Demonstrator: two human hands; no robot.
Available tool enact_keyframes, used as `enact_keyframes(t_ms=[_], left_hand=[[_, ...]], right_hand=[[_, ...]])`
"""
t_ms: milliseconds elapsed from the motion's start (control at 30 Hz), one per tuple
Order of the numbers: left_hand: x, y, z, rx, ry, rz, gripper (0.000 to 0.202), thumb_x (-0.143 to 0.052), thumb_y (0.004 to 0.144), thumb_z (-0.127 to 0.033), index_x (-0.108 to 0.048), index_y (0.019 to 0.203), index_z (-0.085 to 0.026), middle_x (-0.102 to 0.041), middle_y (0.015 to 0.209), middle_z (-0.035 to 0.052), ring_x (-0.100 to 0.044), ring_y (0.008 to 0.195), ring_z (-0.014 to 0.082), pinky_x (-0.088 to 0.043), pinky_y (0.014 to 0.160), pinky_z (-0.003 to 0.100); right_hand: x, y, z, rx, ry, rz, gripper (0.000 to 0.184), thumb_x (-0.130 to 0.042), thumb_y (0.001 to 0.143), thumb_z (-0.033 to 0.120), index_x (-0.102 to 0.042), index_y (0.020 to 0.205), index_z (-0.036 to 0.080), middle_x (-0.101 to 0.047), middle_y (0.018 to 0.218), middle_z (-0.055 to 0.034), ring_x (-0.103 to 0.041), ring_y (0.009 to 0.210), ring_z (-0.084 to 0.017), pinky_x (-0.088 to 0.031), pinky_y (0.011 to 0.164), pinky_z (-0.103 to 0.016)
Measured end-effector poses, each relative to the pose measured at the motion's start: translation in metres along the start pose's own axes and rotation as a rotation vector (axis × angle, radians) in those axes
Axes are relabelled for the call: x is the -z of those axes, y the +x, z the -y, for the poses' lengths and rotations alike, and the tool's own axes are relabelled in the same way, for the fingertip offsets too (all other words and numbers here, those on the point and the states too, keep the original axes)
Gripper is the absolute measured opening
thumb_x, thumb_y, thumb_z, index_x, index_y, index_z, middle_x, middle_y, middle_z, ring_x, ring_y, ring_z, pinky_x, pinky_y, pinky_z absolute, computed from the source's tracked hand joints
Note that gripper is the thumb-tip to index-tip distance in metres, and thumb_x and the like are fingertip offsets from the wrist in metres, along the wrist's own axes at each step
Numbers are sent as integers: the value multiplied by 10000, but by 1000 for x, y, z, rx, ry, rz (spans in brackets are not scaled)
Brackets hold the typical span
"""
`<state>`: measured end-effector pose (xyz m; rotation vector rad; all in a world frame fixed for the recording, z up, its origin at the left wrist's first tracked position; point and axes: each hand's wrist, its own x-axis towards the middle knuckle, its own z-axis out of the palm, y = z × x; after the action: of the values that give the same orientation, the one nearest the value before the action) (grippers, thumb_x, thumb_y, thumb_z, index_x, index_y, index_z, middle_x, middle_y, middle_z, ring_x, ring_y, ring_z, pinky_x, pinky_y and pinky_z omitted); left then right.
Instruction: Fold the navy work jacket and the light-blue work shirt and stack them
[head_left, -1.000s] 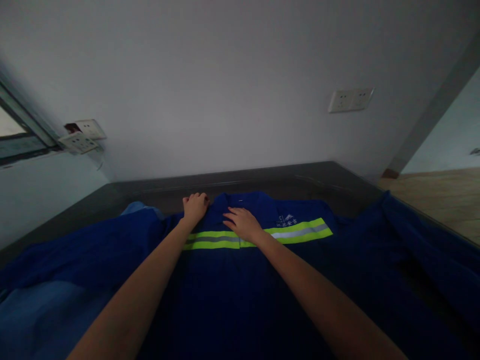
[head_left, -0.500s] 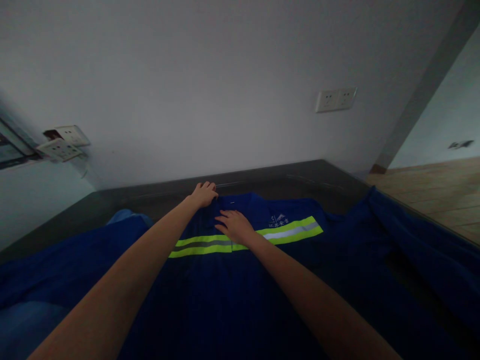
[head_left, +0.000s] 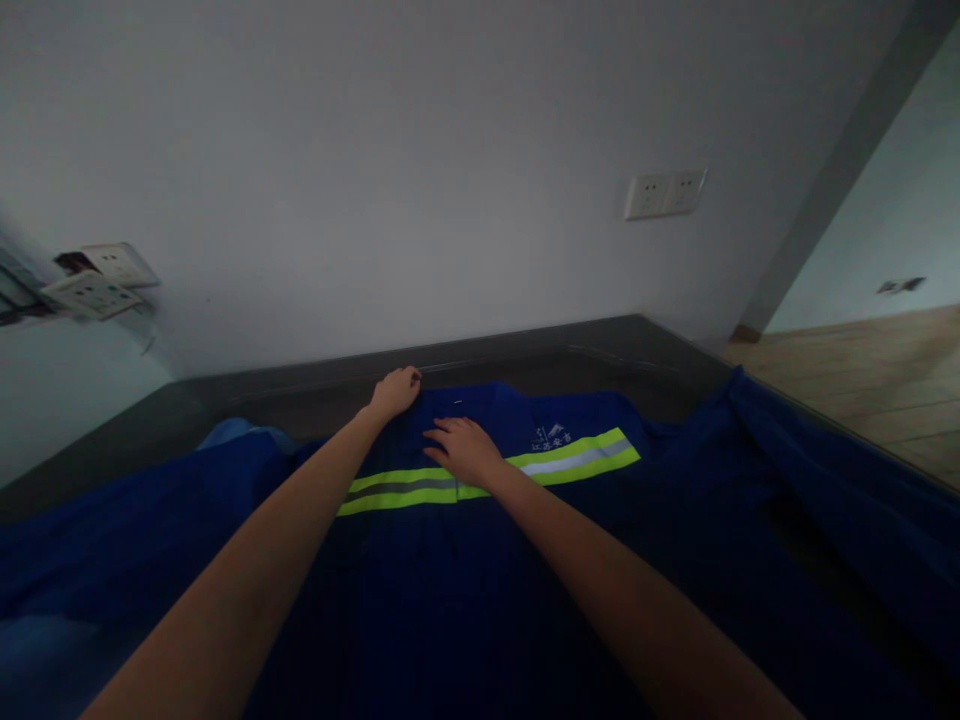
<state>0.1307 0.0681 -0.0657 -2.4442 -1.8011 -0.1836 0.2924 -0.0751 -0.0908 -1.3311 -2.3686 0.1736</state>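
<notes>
A dark blue work jacket (head_left: 442,580) lies spread out front side up, with a yellow-green and silver reflective band (head_left: 409,488) across its chest and white lettering on the right. At the left side of its collar (head_left: 480,397), my left hand (head_left: 397,392) has its fingers curled together on the cloth; the fingertips are partly hidden. My right hand (head_left: 466,452) rests flat below the collar, fingers apart, just above the band. The jacket's sleeves reach out to both sides.
Beneath the jacket is a dark table (head_left: 615,345), its far edge close to a pale wall (head_left: 390,180). Wall sockets (head_left: 666,194) are at the right, and more sockets (head_left: 94,292) hang at the left. A light floor (head_left: 862,370) lies beyond the table's right edge.
The view has shifted slightly. My left hand's fingers look more curled in at the collar's left side. My right hand stays flat on the jacket.
</notes>
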Motion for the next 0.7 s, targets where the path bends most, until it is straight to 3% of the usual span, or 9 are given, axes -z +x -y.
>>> enact_keyframes(t_ms=[100,233,467,600,700], left_hand=[[-3,4,12,25,-75,91,276,-423,892,-240,-665,1012,-179,-701,1009,76,-649,951,206,-494,814,269],[-7,5,10,-6,-152,133,243,-476,886,-288,-673,924,-151,-718,954,71,-665,891,191,-496,765,231],[-16,-10,-11,-1,-187,1,239,-414,937,-288,-546,1102,-176,-683,1024,100,-650,947,211,-473,831,302],[-22,-23,-22,73,-160,-37,282,-372,949,-358,-521,1122,-192,-686,950,139,-667,884,289,-483,781,400],[-22,-25,-23,136,-169,-76,336,-306,964,-408,-519,1116,-198,-684,962,146,-664,899,297,-480,785,410]], right_hand=[[1,-1,1,-4,-2,2,400,-460,946,402,-585,1270,204,-528,1374,-98,-464,1264,-245,-321,1074,-427],[-1,0,-1,-6,9,-7,401,-468,940,402,-588,1265,199,-520,1379,-109,-465,1261,-247,-324,1070,-426],[-2,0,-2,-12,34,-21,410,-488,931,390,-571,1280,191,-529,1365,-118,-467,1255,-247,-327,1064,-427],[-3,1,-3,-3,26,-18,408,-480,935,393,-579,1269,181,-533,1359,-117,-469,1251,-254,-326,1065,-435],[-5,1,-4,-5,20,-11,403,-475,937,392,-583,1263,180,-535,1358,-111,-467,1253,-252,-327,1066,-426]])
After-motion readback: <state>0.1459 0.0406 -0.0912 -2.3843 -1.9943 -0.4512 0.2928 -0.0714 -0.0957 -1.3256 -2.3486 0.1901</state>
